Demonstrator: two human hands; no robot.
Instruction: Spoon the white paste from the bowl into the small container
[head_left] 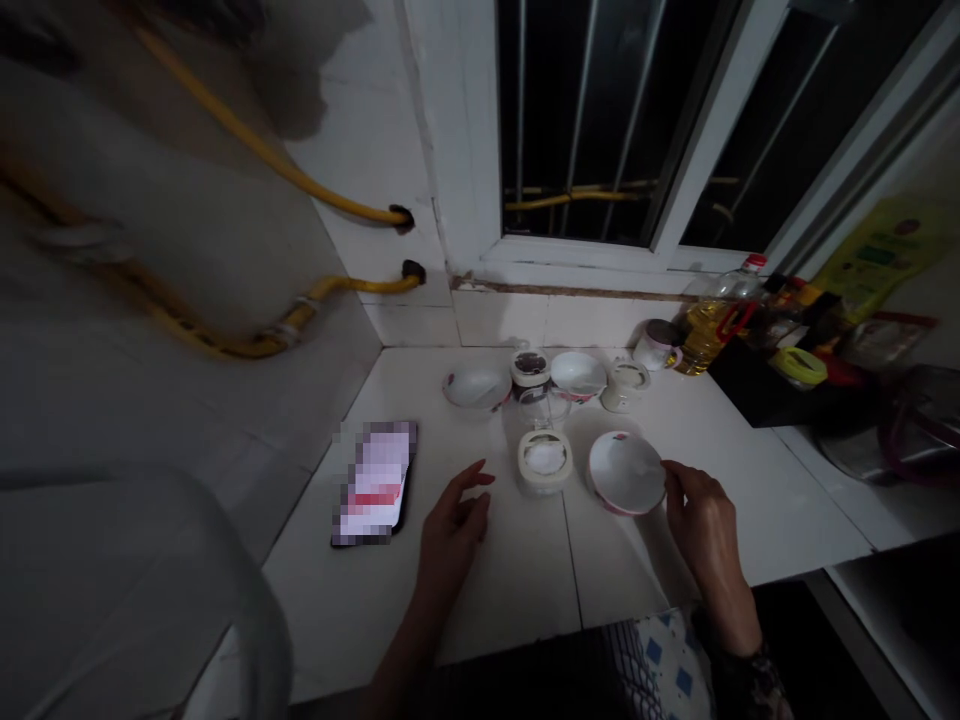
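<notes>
My right hand (703,520) pinches the right rim of a white bowl (616,478) with a small red pattern. The bowl stands on the white tiled counter (517,590); its contents are too dim to make out. Left of it is a clear jar (545,462) with its lid up and something white inside. My left hand (454,515) hovers or rests left of this jar, thumb and fingers apart, holding nothing. Behind stand a jar with dark contents (530,366), a second white bowl (577,372), another pale jar (624,385) and a shallow dish (477,388).
A lit phone (375,482) lies at the left. At the back right are a mug (658,346), an oil bottle (701,335) and a black box (757,375) with condiments. A metal pot (919,430) sits far right. Yellow pipes (247,140) run along the left wall.
</notes>
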